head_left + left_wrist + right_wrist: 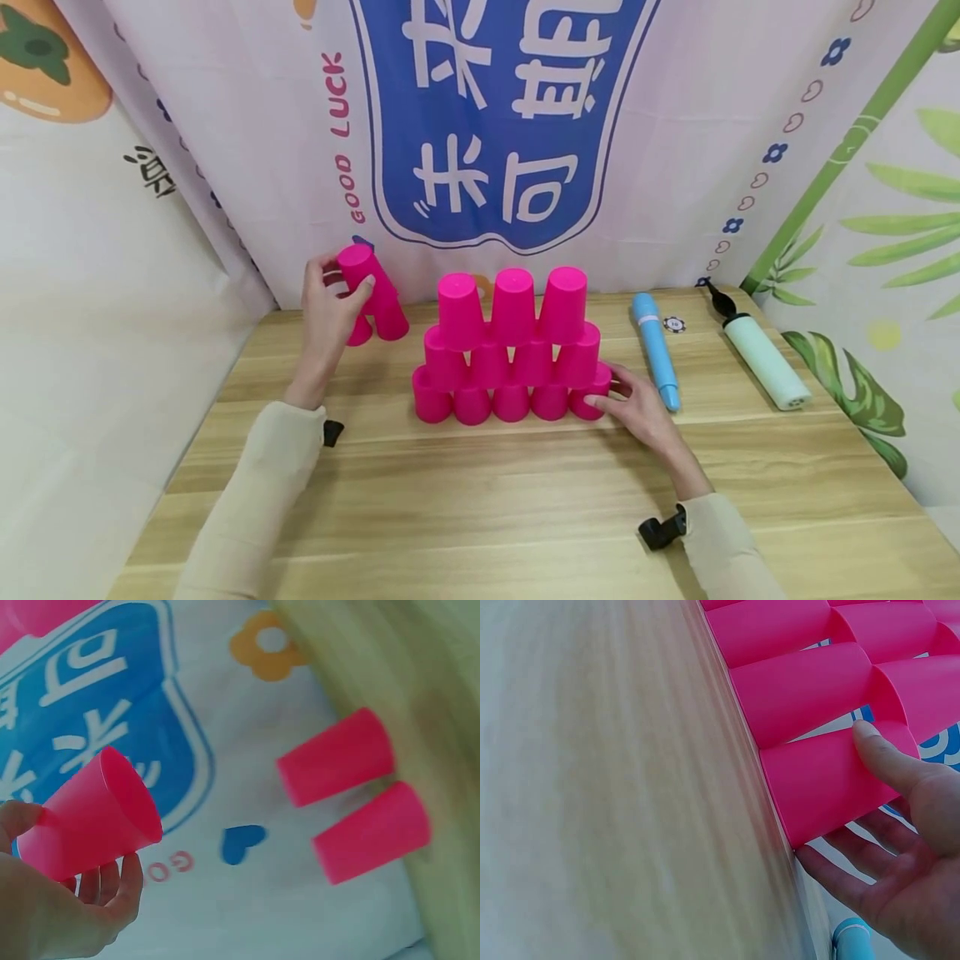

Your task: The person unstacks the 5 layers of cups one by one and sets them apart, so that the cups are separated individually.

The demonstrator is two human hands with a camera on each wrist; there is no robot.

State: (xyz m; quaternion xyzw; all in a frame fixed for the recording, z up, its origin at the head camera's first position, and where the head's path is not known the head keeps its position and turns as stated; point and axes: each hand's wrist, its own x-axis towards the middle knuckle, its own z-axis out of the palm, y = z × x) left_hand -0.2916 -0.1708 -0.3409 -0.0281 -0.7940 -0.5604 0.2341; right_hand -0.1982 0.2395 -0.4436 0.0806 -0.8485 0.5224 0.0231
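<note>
My left hand [327, 312] grips an upside-down pink cup [82, 821] between thumb and fingers, raised at the back left. In the left wrist view, that cup is apart from two other pink cups [337, 759] that stand side by side, mouth down, on the table. A pyramid of pink cups [512, 367] rises in the middle, with several in the bottom row, several in the second and three on top. Around the bottom row's rightmost cup [832, 784] my right hand [637, 408] holds, thumb in front and fingers along its outer side.
A blue pen-shaped tube [657, 354] lies right of the pyramid, with a small round chip [674, 324] beside it. Farther right is a pale green hand pump [767, 362] with a black nozzle. A printed cloth [285, 167] hangs behind the wooden table [480, 508].
</note>
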